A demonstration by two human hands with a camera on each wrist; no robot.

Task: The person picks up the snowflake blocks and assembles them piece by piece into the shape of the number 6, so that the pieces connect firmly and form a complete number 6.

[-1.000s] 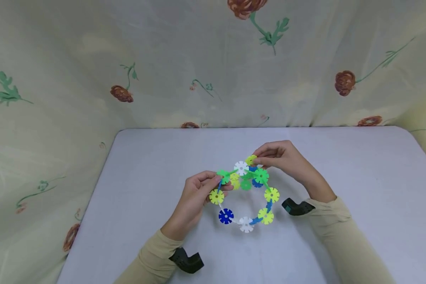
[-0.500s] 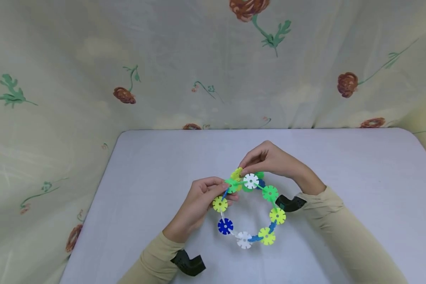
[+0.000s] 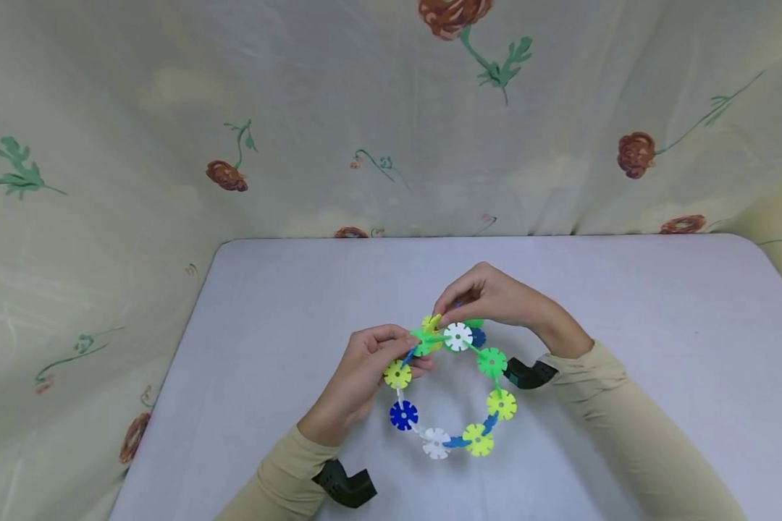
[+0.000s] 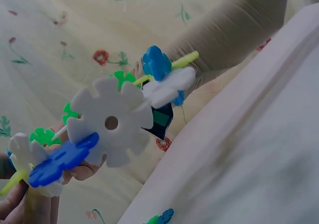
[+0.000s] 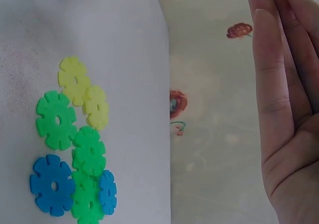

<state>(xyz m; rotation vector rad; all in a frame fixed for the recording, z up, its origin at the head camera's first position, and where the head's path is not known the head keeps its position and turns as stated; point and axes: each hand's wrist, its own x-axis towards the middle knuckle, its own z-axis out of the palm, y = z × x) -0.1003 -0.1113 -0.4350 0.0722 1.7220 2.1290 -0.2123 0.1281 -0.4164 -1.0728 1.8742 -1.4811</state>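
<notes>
Roughly round, a ring of flat, notched plastic discs in green, yellow, white and blue [image 3: 502, 404] is held tilted over the white table top [image 3: 300, 289], its hole facing up toward the head camera, its breadth much alike every way; whether its near edge touches the table I cannot tell. At the ring's far left, the left hand [image 3: 361, 373] pinches a bright green notched disc [image 3: 421, 342] of it between thumb and fingers. At its far edge, the right hand [image 3: 492, 300] pinches a yellow notched disc [image 3: 428, 323], fingertips nearly together; its exact tilt is too small to tell. Well beyond the ring hangs a cream curtain with brown flowers [image 3: 287, 145]. Around the ring, eight discs show their faces: three yellow, two green, two white, one dark blue. Loose beyond it lie two yellow discs [image 5: 71, 88], two blue discs [image 5: 44, 186] and at least three green discs [image 5: 46, 122], some overlapping.
</notes>
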